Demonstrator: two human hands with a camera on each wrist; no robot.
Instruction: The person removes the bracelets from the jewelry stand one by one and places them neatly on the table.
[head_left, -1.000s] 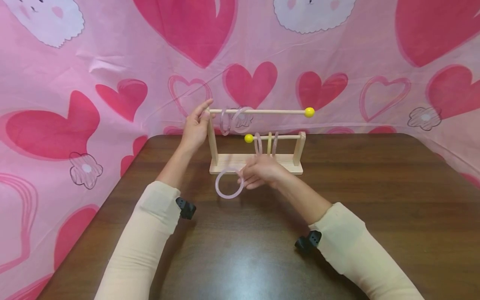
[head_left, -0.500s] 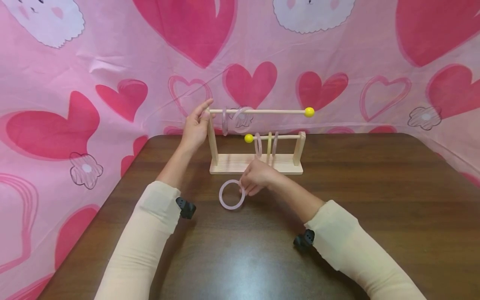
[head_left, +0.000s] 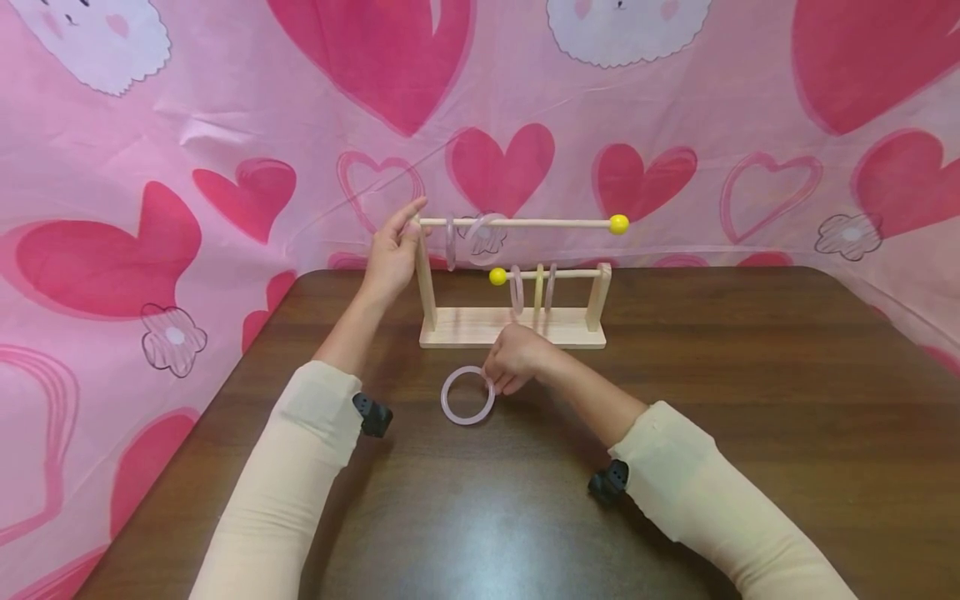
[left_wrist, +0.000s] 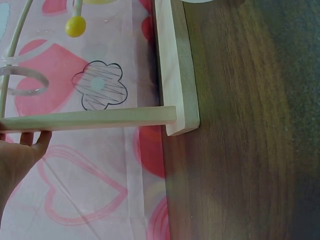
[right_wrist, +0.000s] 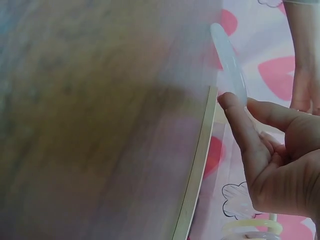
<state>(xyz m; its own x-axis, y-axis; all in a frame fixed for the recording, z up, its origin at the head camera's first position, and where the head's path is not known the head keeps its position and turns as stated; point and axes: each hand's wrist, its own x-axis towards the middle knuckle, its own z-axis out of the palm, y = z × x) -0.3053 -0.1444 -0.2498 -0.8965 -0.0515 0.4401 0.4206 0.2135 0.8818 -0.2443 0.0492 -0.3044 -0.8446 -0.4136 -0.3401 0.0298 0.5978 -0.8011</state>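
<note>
My right hand (head_left: pixel 517 358) pinches a pale lilac bangle (head_left: pixel 445 397) by its right side, in front of the wooden stand (head_left: pixel 465 327). Seen from the right wrist, the bangle (right_wrist: pixel 231 65) sits edge-on between thumb and forefinger, low by the table. At the top of the stand's left post (left_wrist: pixel 90 119), my left hand (head_left: pixel 392 262) grips the wood with thumb and fingers, forefinger pointing up. Two translucent bangles (head_left: pixel 451 246) hang on the upper rod (head_left: pixel 555 223). The shorter lower rod carries a yellow bangle (head_left: pixel 538 287) between two purplish ones.
Yellow balls cap both rods, the upper ball (head_left: pixel 618 224) at the right and the lower ball (head_left: pixel 498 277) at the left. The brown table (head_left: pixel 750 400) runs back to a pink heart-printed cloth (head_left: pixel 517 92). Each sleeve cuff bears a black wrist camera (head_left: pixel 372 416).
My right hand has lowered the lilac bangle toward the table, nearer to me. The left bangle on the upper rod has turned edge-on. My left hand stays on the post.
</note>
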